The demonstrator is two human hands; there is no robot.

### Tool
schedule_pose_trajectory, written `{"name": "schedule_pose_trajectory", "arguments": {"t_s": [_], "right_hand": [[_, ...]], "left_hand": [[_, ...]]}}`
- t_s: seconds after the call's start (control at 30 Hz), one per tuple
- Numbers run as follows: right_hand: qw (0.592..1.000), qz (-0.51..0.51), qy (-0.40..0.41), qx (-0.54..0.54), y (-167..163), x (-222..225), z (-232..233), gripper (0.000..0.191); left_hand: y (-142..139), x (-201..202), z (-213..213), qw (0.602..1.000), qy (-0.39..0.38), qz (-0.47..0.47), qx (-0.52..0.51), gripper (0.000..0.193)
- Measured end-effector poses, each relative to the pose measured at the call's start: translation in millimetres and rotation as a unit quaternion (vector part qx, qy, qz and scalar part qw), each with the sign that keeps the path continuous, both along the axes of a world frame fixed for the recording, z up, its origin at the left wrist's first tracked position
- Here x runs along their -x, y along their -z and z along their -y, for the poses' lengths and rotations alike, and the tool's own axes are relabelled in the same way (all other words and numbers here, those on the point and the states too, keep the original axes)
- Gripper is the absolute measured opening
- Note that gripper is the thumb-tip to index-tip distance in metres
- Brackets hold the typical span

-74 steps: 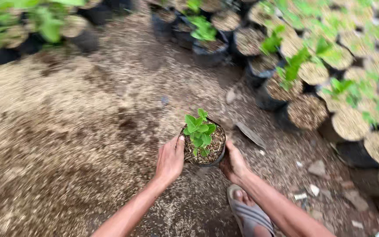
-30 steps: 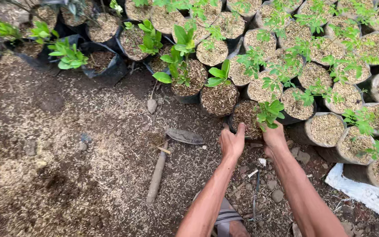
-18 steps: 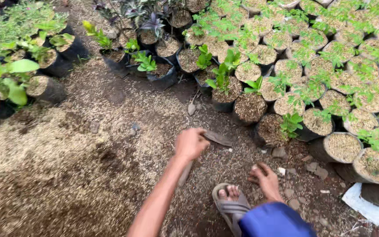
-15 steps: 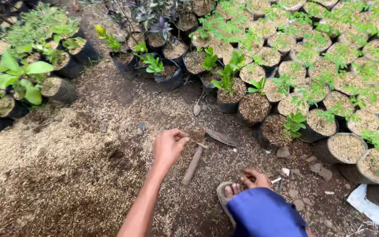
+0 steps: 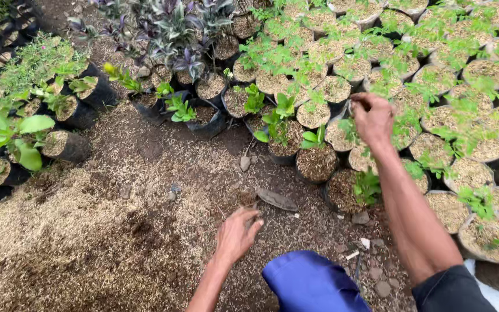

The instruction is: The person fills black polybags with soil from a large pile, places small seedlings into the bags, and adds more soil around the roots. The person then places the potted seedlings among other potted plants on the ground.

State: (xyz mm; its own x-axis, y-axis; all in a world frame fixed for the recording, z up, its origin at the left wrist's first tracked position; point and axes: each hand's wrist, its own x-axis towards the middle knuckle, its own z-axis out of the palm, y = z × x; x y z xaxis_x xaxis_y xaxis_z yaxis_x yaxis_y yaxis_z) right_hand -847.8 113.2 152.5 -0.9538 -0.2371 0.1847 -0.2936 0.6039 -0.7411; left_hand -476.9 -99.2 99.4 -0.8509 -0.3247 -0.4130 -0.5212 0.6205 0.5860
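1. The left hand point(image 5: 236, 234) is hovering low over the ground with fingers loosely spread, holding nothing; the trowel point(image 5: 276, 200) is lying just beyond its fingertips.
2. The trowel blade is lying flat, its long axis running from upper left to lower right; its handle is hidden.
3. The right hand point(image 5: 372, 117) is reaching over the pots point(image 5: 317, 163), fingers curled narrow; I cannot tell if it is gripping something.
4. The pots are standing upright, filled with soil and husk, many with green seedlings point(image 5: 367, 186).

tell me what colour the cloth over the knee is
Bright blue cloth, seen clearly in the head view.

Husk-strewn dirt ground point(image 5: 88, 242), potted seedlings point(image 5: 319, 156), trowel blade point(image 5: 276, 200), small stones point(image 5: 360, 218)
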Motion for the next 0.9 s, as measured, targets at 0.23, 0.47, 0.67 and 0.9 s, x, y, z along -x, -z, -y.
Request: {"name": "schedule_pose_trajectory", "arguments": {"t_s": [0.23, 0.47, 0.67, 0.9], "right_hand": [[0.959, -0.08, -0.124, -0.241, 24, 123, 29, 0.023], [0.957, 0.095, -0.03, -0.273, 59, 137, 54, 0.035], [0.947, -0.116, -0.077, -0.29, 82, 147, 48, 0.039], [0.951, 0.128, -0.115, -0.257, 82, 133, 38, 0.029]], "left_hand": [[28, 17, -13, 0.994, -0.065, 0.054, -0.07, 0.044], [32, 44, -30, 0.994, -0.057, 0.039, -0.084, 0.041], [33, 61, -35, 0.995, -0.016, 0.051, -0.079, 0.043], [48, 54, -20, 0.982, -0.046, 0.14, -0.116, 0.049]]}}
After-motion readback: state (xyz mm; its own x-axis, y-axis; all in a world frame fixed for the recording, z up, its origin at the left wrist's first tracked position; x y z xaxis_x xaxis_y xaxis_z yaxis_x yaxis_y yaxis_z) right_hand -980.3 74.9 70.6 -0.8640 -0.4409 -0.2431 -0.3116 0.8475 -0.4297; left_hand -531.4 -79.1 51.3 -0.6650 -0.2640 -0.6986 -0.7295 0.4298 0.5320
